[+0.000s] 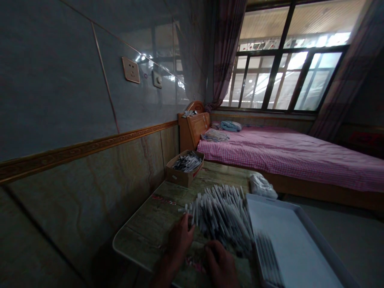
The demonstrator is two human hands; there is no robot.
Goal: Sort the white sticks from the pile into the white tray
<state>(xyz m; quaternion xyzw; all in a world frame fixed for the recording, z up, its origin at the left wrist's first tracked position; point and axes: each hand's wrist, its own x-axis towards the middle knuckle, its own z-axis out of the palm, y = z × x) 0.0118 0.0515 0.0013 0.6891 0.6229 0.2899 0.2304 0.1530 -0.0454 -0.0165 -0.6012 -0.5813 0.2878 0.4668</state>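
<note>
Your left hand (180, 240) and right hand (219, 266) sit at the 6 o'clock edge of the white stick pile (222, 218) on the counter (144, 236). Grips curled, can't tell if grasping. White tray (288, 248) at 3 o'clock.

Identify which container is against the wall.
The cardboard box, at the far end of the table, holding white tubes; the white tray sits by the hands, off the wall.

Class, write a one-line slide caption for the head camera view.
A bare left hand and right hand at a heap of slim white rods on a stone-patterned table beside a white tray.
</note>
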